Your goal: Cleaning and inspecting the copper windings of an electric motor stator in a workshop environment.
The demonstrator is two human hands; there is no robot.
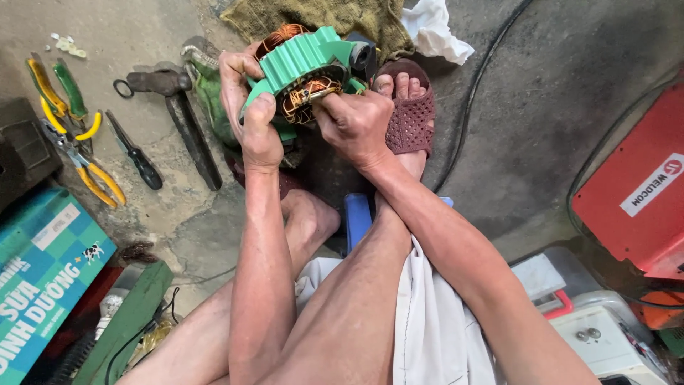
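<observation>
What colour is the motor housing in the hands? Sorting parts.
Green motor housing, copper windings inside; head view.

Green ribbed motor stator [303, 68] with exposed copper windings, tilted, above the floor

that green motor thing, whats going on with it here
A person seated low over a concrete floor holds a green motor housing with exposed copper windings. The left hand grips its side; the right hand pinches at the coil. A hammer, screwdriver and yellow-handled pliers lie on the floor to the left.
</observation>
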